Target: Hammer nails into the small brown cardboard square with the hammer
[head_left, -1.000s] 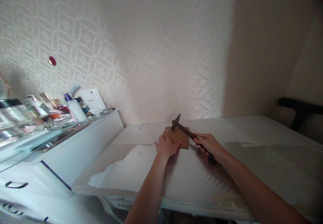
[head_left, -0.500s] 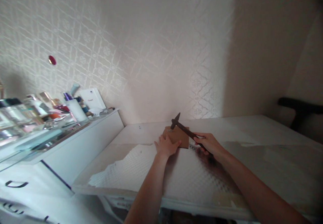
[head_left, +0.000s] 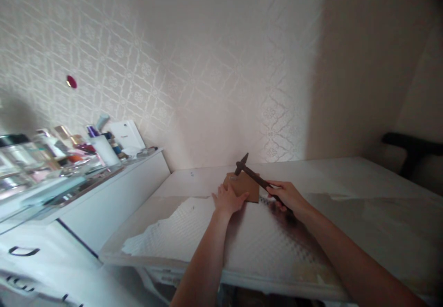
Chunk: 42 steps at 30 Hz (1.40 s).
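Well left of the brown board [head_left: 252, 191], a white cabinet [head_left: 129, 180] carries crowded bottles, a white bottle [head_left: 104, 151] among them, and a white box [head_left: 128, 135] leaning near the wall. At the board's near left side, the left hand [head_left: 228, 200] lies with its fingers spread over the surface, gripping nothing. The board rests on the white table [head_left: 349, 175], a small shiny piece [head_left: 232, 177] near its far left edge. Above the board slants the hammer [head_left: 256, 178], its head over the far edge; whether it touches, I cannot tell. Right of the board, the right hand [head_left: 289, 198] wraps the handle. Farther right stands a black T-shaped support [head_left: 411, 146].
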Each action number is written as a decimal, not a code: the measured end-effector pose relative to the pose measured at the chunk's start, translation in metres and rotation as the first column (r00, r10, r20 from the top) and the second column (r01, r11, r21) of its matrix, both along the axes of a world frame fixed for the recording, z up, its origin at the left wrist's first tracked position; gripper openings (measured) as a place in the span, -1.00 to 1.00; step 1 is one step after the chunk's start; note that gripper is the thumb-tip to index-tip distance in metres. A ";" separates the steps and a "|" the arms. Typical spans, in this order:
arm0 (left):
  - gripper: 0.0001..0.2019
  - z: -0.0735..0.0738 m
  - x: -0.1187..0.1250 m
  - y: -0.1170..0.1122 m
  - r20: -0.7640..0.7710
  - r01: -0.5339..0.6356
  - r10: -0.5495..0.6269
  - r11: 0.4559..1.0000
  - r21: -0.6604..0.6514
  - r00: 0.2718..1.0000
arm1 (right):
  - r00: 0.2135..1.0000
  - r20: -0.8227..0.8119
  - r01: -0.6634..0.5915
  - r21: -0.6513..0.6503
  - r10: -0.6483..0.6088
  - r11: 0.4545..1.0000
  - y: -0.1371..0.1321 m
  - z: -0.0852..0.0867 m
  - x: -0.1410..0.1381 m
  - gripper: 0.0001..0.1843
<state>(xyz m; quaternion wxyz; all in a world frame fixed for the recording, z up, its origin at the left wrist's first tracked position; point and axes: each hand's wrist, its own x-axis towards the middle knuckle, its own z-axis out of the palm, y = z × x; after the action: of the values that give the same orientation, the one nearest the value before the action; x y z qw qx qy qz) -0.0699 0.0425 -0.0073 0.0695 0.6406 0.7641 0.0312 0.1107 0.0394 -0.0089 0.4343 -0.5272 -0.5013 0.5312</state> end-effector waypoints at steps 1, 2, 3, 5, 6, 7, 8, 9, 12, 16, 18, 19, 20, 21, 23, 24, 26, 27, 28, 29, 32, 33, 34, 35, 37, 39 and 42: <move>-0.09 0.000 0.000 0.000 0.000 0.000 0.000 1.000 0.002 1.000 | 1.000 0.003 0.000 -0.003 0.000 1.000 0.000 0.000 0.000 -0.57; -0.09 0.000 0.000 0.000 0.002 0.000 0.000 1.000 0.005 1.000 | 1.000 0.008 -0.004 -0.008 0.005 1.000 0.000 0.000 0.000 -0.56; -0.09 -0.001 0.000 0.000 0.004 -0.002 0.002 1.000 0.008 1.000 | 1.000 0.011 -0.008 -0.013 0.009 1.000 0.000 0.000 0.000 -0.56; -0.11 -0.001 0.000 0.000 0.007 -0.004 0.003 1.000 0.012 1.000 | 1.000 0.005 -0.010 -0.016 0.010 1.000 0.001 0.000 0.000 -0.56; -0.11 -0.001 0.000 0.000 0.008 -0.003 0.003 1.000 0.013 1.000 | 1.000 0.001 -0.008 -0.012 0.008 1.000 0.002 0.000 0.000 -0.56; -0.12 0.000 0.000 0.000 0.010 -0.002 0.001 1.000 0.014 1.000 | 1.000 -0.001 -0.009 -0.005 0.009 1.000 0.002 -0.001 0.000 -0.56; -0.13 0.000 0.000 0.000 0.012 -0.001 0.001 1.000 0.015 1.000 | 1.000 0.001 -0.011 0.002 0.011 1.000 0.002 -0.001 0.000 -0.56; -0.13 0.000 0.001 0.000 0.015 -0.002 0.002 1.000 0.015 1.000 | 1.000 0.005 -0.014 0.005 0.014 1.000 0.003 -0.002 0.000 -0.56; -0.14 0.001 0.001 -0.001 0.022 -0.007 0.007 1.000 0.015 1.000 | 1.000 0.013 -0.019 -0.008 0.019 1.000 0.002 -0.002 0.000 -0.56; -0.12 0.000 0.000 0.000 0.021 -0.008 0.008 1.000 0.021 1.000 | 1.000 0.022 -0.008 0.004 0.008 1.000 0.001 -0.001 0.000 -0.55; -0.11 -0.001 0.000 0.000 0.017 -0.006 0.005 1.000 0.019 1.000 | 0.999 0.030 -0.014 0.013 0.014 1.000 0.001 -0.001 0.000 -0.55; -0.12 -0.001 0.000 0.001 0.017 -0.004 0.004 1.000 0.018 1.000 | 0.999 0.030 -0.019 0.013 0.018 1.000 0.001 -0.001 0.000 -0.55; -0.12 -0.001 0.000 0.001 0.018 -0.003 0.003 1.000 0.018 1.000 | 0.999 0.027 -0.020 0.011 0.020 1.000 0.001 -0.001 0.000 -0.55; -0.13 -0.001 -0.001 0.001 0.020 -0.002 0.002 1.000 0.018 1.000 | 1.000 0.020 -0.017 0.006 0.017 1.000 0.002 -0.001 0.000 -0.55; -0.13 -0.001 0.000 0.001 0.021 -0.002 0.001 1.000 0.022 1.000 | 1.000 0.008 -0.006 -0.002 0.006 1.000 0.002 -0.001 0.000 -0.55; -0.13 -0.001 0.000 0.000 0.019 -0.003 0.002 1.000 0.025 1.000 | 1.000 0.008 -0.003 -0.006 0.003 1.000 0.001 -0.001 0.000 -0.55; -0.12 0.000 0.000 0.000 0.012 -0.003 0.003 1.000 0.025 1.000 | 1.000 0.014 -0.007 -0.009 0.007 1.000 0.001 -0.001 0.000 -0.55; -0.11 0.000 0.000 0.000 0.010 -0.004 0.003 1.000 0.022 1.000 | 1.000 0.018 -0.014 -0.007 0.014 1.000 0.000 -0.001 0.000 -0.55; -0.10 0.000 0.000 0.000 0.008 -0.004 0.004 1.000 0.017 1.000 | 1.000 0.021 -0.018 -0.004 0.018 1.000 0.000 -0.001 0.000 -0.55; -0.10 0.000 0.000 0.000 0.008 -0.006 0.006 1.000 0.012 1.000 | 1.000 0.022 -0.018 -0.001 0.018 1.000 0.000 -0.001 0.000 -0.55; -0.11 0.000 0.000 0.000 0.007 -0.005 0.005 1.000 0.010 1.000 | 1.000 0.020 -0.010 0.007 0.009 1.000 0.001 -0.001 0.000 -0.56; -0.11 0.000 0.000 0.000 0.005 -0.004 0.003 1.000 0.013 1.000 | 1.000 0.017 -0.008 0.003 0.008 1.000 0.001 -0.002 0.000 -0.56; -0.11 0.000 0.000 0.000 0.004 -0.002 0.002 1.000 0.014 1.000 | 1.000 0.012 -0.011 -0.003 0.011 1.000 0.001 -0.002 0.000 -0.56; -0.12 0.000 0.000 0.000 0.003 -0.002 0.002 1.000 0.014 1.000 | 1.000 0.006 -0.016 -0.010 0.016 1.000 0.002 -0.002 0.000 -0.56; -0.12 0.000 0.000 0.000 0.005 -0.005 0.005 1.000 0.013 1.000 | 1.000 -0.005 -0.017 -0.017 0.017 1.000 0.002 -0.001 0.000 -0.56; -0.11 0.000 0.000 0.000 0.011 -0.008 0.008 1.000 0.013 1.000 | 1.000 -0.011 -0.007 -0.011 0.007 1.000 0.001 -0.001 0.000 -0.56; -0.11 -0.001 0.000 0.000 0.018 -0.010 0.010 1.000 0.012 1.000 | 1.000 -0.018 -0.007 0.005 0.007 1.000 0.001 -0.001 0.001 -0.56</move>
<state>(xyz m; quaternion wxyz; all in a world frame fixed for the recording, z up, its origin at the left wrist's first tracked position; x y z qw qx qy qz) -0.0697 0.0427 -0.0078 0.0723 0.6368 0.7665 0.0419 0.1115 0.0400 -0.0102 0.4381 -0.5198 -0.5004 0.5361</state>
